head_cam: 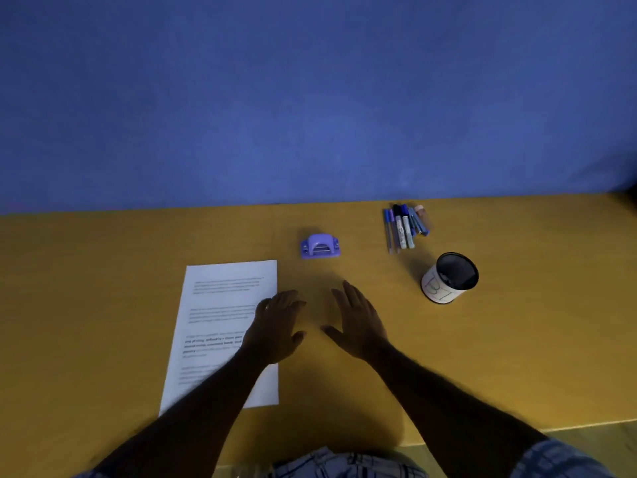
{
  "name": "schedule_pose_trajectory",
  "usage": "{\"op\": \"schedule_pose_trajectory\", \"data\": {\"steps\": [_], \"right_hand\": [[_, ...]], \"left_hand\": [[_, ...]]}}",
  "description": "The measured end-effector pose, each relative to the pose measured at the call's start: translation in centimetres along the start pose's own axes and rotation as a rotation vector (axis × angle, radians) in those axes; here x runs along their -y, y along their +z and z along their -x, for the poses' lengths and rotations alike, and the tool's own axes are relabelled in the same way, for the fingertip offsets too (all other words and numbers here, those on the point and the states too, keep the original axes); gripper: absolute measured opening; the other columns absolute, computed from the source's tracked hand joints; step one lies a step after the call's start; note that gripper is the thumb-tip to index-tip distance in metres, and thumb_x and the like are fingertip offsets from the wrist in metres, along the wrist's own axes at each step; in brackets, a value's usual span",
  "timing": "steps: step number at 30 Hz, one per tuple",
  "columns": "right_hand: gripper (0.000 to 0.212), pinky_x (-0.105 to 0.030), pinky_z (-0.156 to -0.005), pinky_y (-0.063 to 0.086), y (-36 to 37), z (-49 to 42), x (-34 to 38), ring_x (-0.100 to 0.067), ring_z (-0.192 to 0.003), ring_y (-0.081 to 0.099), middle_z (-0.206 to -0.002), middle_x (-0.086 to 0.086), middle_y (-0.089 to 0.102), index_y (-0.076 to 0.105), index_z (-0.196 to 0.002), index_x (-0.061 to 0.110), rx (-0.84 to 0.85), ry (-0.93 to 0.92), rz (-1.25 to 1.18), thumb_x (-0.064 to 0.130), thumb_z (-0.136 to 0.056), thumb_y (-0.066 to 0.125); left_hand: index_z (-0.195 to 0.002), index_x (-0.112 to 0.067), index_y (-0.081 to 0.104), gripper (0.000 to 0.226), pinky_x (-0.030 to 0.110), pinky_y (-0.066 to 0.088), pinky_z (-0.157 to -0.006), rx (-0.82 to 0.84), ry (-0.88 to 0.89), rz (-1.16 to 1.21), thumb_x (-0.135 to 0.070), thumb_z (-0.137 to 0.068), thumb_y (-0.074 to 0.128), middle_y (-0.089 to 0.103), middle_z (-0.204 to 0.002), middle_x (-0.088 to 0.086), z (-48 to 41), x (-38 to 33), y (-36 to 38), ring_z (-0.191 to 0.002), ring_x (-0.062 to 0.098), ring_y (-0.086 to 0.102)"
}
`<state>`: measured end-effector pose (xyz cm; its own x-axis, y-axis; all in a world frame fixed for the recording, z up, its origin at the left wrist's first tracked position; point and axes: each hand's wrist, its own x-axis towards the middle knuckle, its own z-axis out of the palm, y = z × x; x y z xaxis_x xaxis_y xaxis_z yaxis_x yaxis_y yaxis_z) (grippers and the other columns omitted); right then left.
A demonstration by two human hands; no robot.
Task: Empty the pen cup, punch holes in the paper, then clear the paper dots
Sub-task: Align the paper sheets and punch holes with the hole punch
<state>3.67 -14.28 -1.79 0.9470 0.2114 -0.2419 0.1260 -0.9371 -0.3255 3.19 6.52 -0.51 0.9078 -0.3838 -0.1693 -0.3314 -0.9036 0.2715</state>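
Seen from above a yellow table against a blue wall. Left hand spread flat, grasping nothing, over the right edge of the printed paper at lower left of centre. Right hand likewise spread and empty, just beside it. Purple hole punch at centre. Pens heaped at upper right; empty pen cup upright below them.
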Motion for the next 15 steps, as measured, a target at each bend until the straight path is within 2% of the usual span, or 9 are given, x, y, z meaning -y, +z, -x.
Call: {"op": "schedule_pose_trajectory", "data": {"steps": [3, 6, 8, 11, 13, 15], "right_hand": [[0.092, -0.046, -0.119, 0.017, 1.7, 1.1, 1.3, -0.029, -0.151, 0.006, -0.164, -0.007, 0.002, 0.012, -0.154, 0.022, 0.018, -0.030, 0.034, 0.063, -0.085, 0.055], [0.093, -0.047, -0.119, 0.013, 2.6, 1.8, 2.4, -0.029, -0.151, 0.004, -0.164, -0.008, 0.001, 0.010, -0.155, 0.019, 0.024, -0.054, 0.059, 0.064, -0.085, 0.053], [0.093, -0.047, -0.120, 0.013, 2.8, 1.8, 3.1, -0.029, -0.151, 0.005, -0.164, -0.008, 0.002, 0.010, -0.155, 0.018, 0.036, -0.063, 0.079, 0.064, -0.086, 0.052], [0.091, -0.047, -0.119, 0.018, 3.1, 1.4, 4.5, -0.030, -0.150, 0.011, -0.163, -0.008, 0.010, 0.016, -0.154, 0.016, 0.027, -0.075, 0.066, 0.065, -0.085, 0.052], [0.088, -0.045, -0.118, 0.022, 3.1, 0.9, 5.5, -0.029, -0.150, 0.016, -0.163, -0.007, 0.015, 0.021, -0.153, 0.015, 0.023, -0.098, 0.056, 0.062, -0.086, 0.054], [0.085, -0.041, -0.119, 0.020, 3.0, 0.2, 6.7, -0.026, -0.150, 0.012, -0.163, -0.006, 0.013, 0.020, -0.153, 0.014, 0.047, -0.124, 0.054, 0.055, -0.088, 0.056]], "left_hand": [[-0.138, -0.016, 0.049, 0.077, 0.060, 0.030, -0.109, -0.028, -0.052, -0.054, -0.067, -0.081, 0.048, 0.039, -0.153, 0.011, 2.4, 2.0, 0.5, -0.142, 0.034, 0.034], [-0.150, -0.021, 0.031, 0.094, 0.057, 0.011, -0.117, 0.002, -0.143, -0.045, -0.079, -0.076, 0.024, 0.013, -0.162, 0.005, 4.4, 3.5, 0.7, -0.150, 0.029, 0.010], [-0.151, -0.020, 0.028, 0.093, 0.056, 0.008, -0.117, -0.011, -0.179, -0.017, -0.077, -0.077, 0.033, 0.011, -0.163, 0.005, 5.5, 4.4, 1.0, -0.150, 0.029, 0.008], [-0.146, -0.016, 0.038, 0.088, 0.059, 0.017, -0.114, -0.043, -0.199, -0.006, -0.069, -0.077, 0.048, 0.025, -0.159, 0.009, 6.5, 5.5, 1.1, -0.146, 0.033, 0.024], [-0.147, -0.018, 0.035, 0.086, 0.058, 0.017, -0.115, -0.040, -0.252, -0.001, -0.068, -0.079, 0.048, 0.023, -0.160, 0.008, 6.9, 6.3, 1.1, -0.147, 0.033, 0.021], [-0.149, -0.020, 0.030, 0.084, 0.056, 0.015, -0.116, -0.048, -0.325, 0.016, -0.067, -0.082, 0.048, 0.018, -0.162, 0.007, 7.3, 7.2, 0.9, -0.149, 0.032, 0.016]]}}
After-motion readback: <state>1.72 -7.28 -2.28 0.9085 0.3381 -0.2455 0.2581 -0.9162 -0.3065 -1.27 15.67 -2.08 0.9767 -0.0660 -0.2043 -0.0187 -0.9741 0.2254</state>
